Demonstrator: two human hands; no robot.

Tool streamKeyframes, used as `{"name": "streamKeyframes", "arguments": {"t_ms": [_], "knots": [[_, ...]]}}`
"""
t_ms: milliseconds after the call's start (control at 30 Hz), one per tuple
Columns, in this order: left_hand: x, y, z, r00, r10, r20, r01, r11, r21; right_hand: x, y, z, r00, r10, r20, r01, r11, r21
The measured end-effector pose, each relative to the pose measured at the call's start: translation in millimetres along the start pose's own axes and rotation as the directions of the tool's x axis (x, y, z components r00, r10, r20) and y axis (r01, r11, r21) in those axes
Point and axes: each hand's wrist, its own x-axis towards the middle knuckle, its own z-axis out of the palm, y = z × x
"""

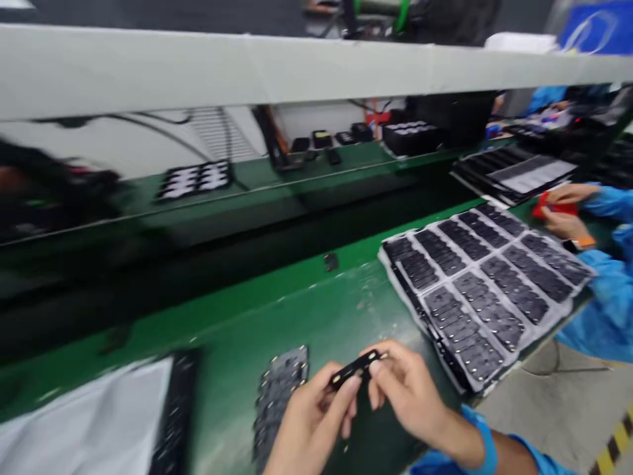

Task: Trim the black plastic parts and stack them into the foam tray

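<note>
Between both hands is a small black rectangular part point(354, 371) with bright metal spots at its ends. My left hand point(319, 414) pinches its left end between thumb and fingers. Its right end is gripped by the fingertips of my right hand point(403, 382), which wears a blue wristband. On the green bench just left of my left hand lies a row of similar dark parts point(283, 389), close together. To the right, a large tray point(420, 293) holds many such dark parts in white-edged compartments.
At lower left, a white sheet point(89, 422) lies over a black tray point(174, 415). A small dark piece point(331, 262) rests near the belt edge. A white shelf beam point(247, 72) crosses overhead. At right, a co-worker's hands point(568, 208) hold something red.
</note>
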Motion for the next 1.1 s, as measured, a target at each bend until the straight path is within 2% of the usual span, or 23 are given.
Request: {"name": "streamKeyframes", "arguments": {"t_ms": [67, 167, 467, 700, 800, 967, 1100], "knots": [[2, 10, -0.7, 0.999, -0.011, -0.031, 0.01, 0.999, -0.034, 1, -6, -5, 1.0, -0.004, 0.03, 0.004, 1.0, -0.016], [4, 16, -0.9, 0.998, 0.014, -0.056, -0.014, 1.0, -0.001, 2, -6, -8, 0.999, -0.006, 0.05, 0.008, 0.999, -0.052], [6, 17, 1.5, 0.983, 0.165, -0.078, -0.148, 0.97, 0.192, 9, -6, -6, 0.998, -0.009, -0.054, 0.004, 0.995, -0.096], [6, 9, 10.2, 0.959, 0.253, -0.128, -0.22, 0.948, 0.229, 13, 1, -7, 0.994, -0.046, -0.095, 0.04, 0.997, -0.069], [5, 6, 13.5, 0.964, 0.239, -0.117, -0.212, 0.955, 0.208, 13, 4, -7, 0.992, -0.063, -0.106, 0.057, 0.997, -0.059], [6, 3, 18.1, 0.983, 0.162, -0.092, -0.148, 0.979, 0.141, 13, 9, -9, 0.993, -0.018, -0.113, 0.012, 0.999, -0.051], [10, 3, 20.2, 0.985, 0.131, -0.11, -0.118, 0.986, 0.116, 12, 11, -12, 0.991, -0.049, -0.125, 0.038, 0.995, -0.092]]}}
